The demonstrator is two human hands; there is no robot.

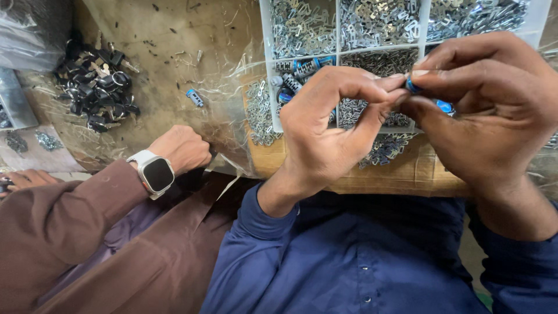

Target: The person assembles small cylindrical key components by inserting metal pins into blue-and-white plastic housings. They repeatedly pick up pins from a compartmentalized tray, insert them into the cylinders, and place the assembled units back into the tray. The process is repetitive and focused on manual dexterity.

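Blue plastic shows between the person's fingertips: a small blue cylinder is pinched where the left hand and the right hand meet, raised above a white divided tray. Both hands are closed in a fine pinch. The left thumb and forefinger press toward the piece from one side, and the right thumb and forefinger grip it from the other. Whether a second small part sits between the left fingertips cannot be told.

To do this well, the person would likely want the piece held steady by one hand while the other lines up squarely, with light pressure so nothing slips into the tray below.

The tray's compartments hold heaps of small silver metal pieces, and one compartment has more blue cylinders. A stray blue cylinder lies on the plastic-covered table well to the left, beyond it a pile of black keys.

A co-worker's hand, on a brown-sleeved arm wearing a wristwatch, rests at the table edge.
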